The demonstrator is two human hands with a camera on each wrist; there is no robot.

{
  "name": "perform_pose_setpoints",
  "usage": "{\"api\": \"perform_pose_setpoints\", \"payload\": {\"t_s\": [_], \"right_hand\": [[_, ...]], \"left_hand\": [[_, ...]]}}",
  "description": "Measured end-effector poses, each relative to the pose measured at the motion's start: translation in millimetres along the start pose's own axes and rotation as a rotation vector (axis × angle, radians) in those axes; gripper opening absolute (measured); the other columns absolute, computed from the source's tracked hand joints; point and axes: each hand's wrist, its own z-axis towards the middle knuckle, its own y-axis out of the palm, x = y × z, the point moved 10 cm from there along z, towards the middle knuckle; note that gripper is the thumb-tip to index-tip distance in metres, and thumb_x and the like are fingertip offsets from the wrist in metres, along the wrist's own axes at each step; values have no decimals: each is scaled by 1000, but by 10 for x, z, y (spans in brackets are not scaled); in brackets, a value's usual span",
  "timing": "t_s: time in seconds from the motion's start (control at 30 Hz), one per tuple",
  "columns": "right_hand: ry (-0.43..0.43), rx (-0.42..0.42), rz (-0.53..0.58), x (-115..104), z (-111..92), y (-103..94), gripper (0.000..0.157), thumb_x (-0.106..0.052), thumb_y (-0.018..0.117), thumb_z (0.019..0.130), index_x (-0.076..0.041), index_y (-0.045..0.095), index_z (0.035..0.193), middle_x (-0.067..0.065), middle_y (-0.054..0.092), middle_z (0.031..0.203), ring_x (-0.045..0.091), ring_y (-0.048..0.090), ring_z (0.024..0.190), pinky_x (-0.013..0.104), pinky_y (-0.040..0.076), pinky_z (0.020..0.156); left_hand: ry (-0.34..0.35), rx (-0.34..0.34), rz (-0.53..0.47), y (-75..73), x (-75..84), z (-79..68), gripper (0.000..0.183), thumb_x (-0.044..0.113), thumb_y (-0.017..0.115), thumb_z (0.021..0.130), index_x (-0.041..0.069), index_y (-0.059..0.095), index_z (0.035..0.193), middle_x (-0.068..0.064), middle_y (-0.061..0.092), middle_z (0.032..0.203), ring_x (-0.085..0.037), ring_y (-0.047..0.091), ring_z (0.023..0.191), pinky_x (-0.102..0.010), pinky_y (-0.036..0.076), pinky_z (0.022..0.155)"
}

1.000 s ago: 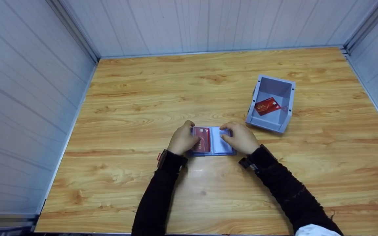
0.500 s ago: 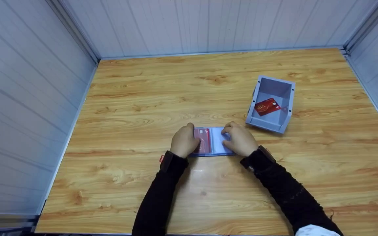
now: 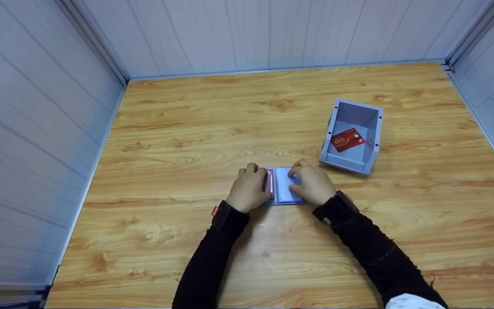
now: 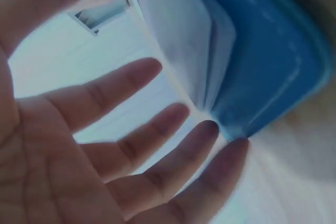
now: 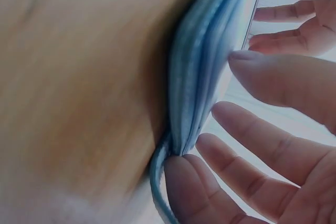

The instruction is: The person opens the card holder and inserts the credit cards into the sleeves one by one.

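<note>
A blue card holder (image 3: 284, 201) lies spread on the table, with clear sleeves (image 3: 283, 184) inside. A strip of a red card (image 3: 269, 182) shows in its left-hand pocket, the remainder covered by my left hand (image 3: 250, 189). That hand arches over the left side; in the left wrist view its fairly straight fingertips reach the edge of the sleeves, beside the stitched blue cover (image 4: 273, 51). My right hand (image 3: 314, 183) holds the right side, thumb on the sleeves and fingers along the outer edge. In the right wrist view the stacked sleeves (image 5: 202, 77) stand slightly fanned.
Behind and right of the card holder stands a grey plastic bin (image 3: 344, 162). Inside it lies a red VIP card (image 3: 347, 140). The wood-patterned table (image 3: 178, 128) is bounded by pale panel walls (image 3: 247, 34) at the back and both sides.
My left hand has slid right across the left side, covering most of the red card. My right hand has shifted only slightly on the card holder.
</note>
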Motion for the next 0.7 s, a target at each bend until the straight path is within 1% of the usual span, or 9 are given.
{"api": "perform_pose_setpoints", "payload": {"t_s": [0.13, 0.33, 0.43, 0.57, 0.63, 0.7], "right_hand": [[1, 1, 4, -2, -2, -8, 34, -15, 74, 79, 0, 71, 109, 16, 63, 116, 35, 60, 109, 49, 47, 97], [13, -3, -7, 7, 0, -7, 34, -18, 75, 80, -1, 71, 109, 14, 63, 117, 34, 60, 109, 49, 48, 96], [21, 9, 0, 15, -1, -39, 34, -20, 75, 81, -3, 71, 110, 14, 65, 116, 33, 61, 109, 48, 49, 95], [24, 69, 39, 38, -3, -196, 33, -22, 73, 85, -3, 70, 112, 15, 67, 114, 32, 61, 106, 49, 49, 92], [37, 112, 83, 70, -12, -328, 33, -23, 70, 88, -3, 69, 114, 16, 67, 115, 32, 62, 105, 48, 50, 90], [47, 168, 114, 113, -25, -490, 32, -25, 67, 92, -3, 68, 115, 16, 67, 115, 31, 63, 100, 47, 52, 86]], "left_hand": [[9, -14, 26, 24, 18, -7, 62, 24, 80, 74, 2, 59, 127, -20, 51, 130, -39, 51, 115, -51, 52, 87], [20, -2, 41, 21, 27, 1, 63, 24, 82, 72, 2, 59, 127, -20, 51, 129, -39, 51, 114, -50, 53, 86], [25, 10, 59, 18, 28, 3, 62, 24, 82, 72, 2, 60, 125, -19, 52, 126, -39, 52, 111, -50, 54, 83], [35, 37, 88, 0, 38, -5, 58, 24, 80, 72, 3, 61, 122, -19, 53, 122, -39, 53, 108, -50, 55, 77], [43, 49, 96, -9, 49, -10, 56, 24, 80, 71, 3, 62, 120, -19, 54, 121, -39, 54, 107, -50, 55, 76], [48, 48, 100, -4, 58, -11, 56, 23, 80, 72, 2, 62, 120, -20, 54, 121, -40, 53, 107, -51, 55, 76]]}}
